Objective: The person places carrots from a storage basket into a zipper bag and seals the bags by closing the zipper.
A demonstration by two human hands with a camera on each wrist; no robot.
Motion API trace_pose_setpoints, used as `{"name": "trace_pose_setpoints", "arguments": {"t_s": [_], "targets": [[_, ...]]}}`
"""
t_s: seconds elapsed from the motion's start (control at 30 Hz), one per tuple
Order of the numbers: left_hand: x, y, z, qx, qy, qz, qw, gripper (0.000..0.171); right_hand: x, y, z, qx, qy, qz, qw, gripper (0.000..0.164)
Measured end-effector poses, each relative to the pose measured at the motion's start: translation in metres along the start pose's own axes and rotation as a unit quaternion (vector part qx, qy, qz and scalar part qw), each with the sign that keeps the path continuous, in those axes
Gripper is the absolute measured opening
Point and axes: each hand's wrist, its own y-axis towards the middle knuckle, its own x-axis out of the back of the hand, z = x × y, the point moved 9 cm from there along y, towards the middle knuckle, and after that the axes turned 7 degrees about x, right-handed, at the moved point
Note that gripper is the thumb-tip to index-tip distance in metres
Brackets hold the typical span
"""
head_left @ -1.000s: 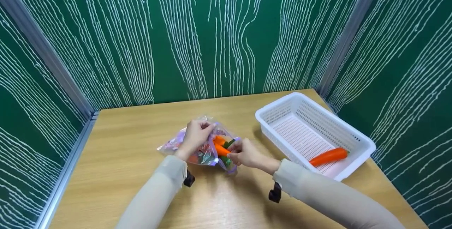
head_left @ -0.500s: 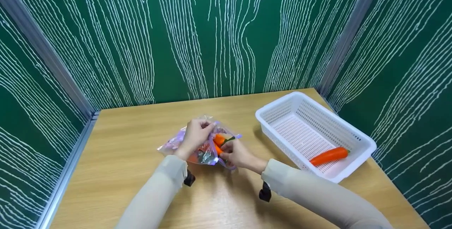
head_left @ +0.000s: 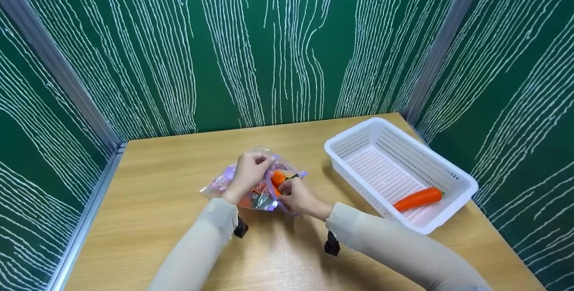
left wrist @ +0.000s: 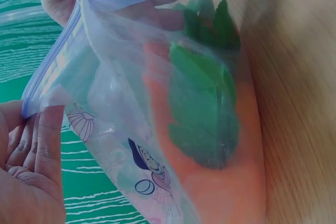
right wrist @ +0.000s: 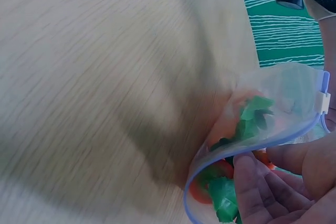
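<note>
A clear printed zip bag (head_left: 222, 184) with a purple zip edge (right wrist: 273, 141) lies on the table, its mouth facing right. My left hand (head_left: 248, 172) pinches the upper edge of that mouth and holds it apart. Through the film in the left wrist view show orange vegetables (left wrist: 220, 195) with green leaves (left wrist: 202, 103). My right hand (head_left: 302, 199) reaches into the opening, fingertips inside. Between its thumb and fingers shows a bit of an orange carrot (right wrist: 264, 159); the rest is hidden by the hand and bag. Another orange piece (head_left: 278, 178) sits just within the mouth.
A white perforated basket (head_left: 358, 188) stands to the right on the wooden table (head_left: 157, 219). In its near end lies a long orange-red vegetable (head_left: 418, 199) with a small green tip. Green panels (head_left: 287, 49) with white wavy lines enclose the table.
My right hand has moved left, deeper into the bag's mouth, and the orange carrot has gone further in with it. My left hand keeps its hold on the edge; the basket is unchanged.
</note>
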Motion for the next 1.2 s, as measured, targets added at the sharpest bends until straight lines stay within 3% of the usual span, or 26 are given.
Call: {"name": "trace_pose_setpoints", "arguments": {"t_s": [0.3, 0.63, 0.9, 1.2], "targets": [[0.003, 0.0, -0.004, -0.027, 0.008, -0.016, 0.9995, 0.025, 0.013, -0.004, 0.01, 0.014, -0.004, 0.005, 1.0, 0.024], [0.003, 0.0, -0.004, -0.025, 0.02, -0.02, 0.9993, 0.022, 0.04, -0.009, 0.025, 0.022, 0.012, 0.007, 1.0, 0.02], [0.002, -0.001, -0.002, -0.019, 0.014, -0.012, 0.9997, 0.023, 0.067, -0.012, 0.027, 0.003, -0.007, -0.007, 1.0, 0.03], [0.0, 0.0, -0.001, -0.022, 0.003, -0.006, 0.9997, 0.023, 0.092, -0.012, 0.03, 0.011, 0.001, -0.02, 1.0, 0.031]]}}
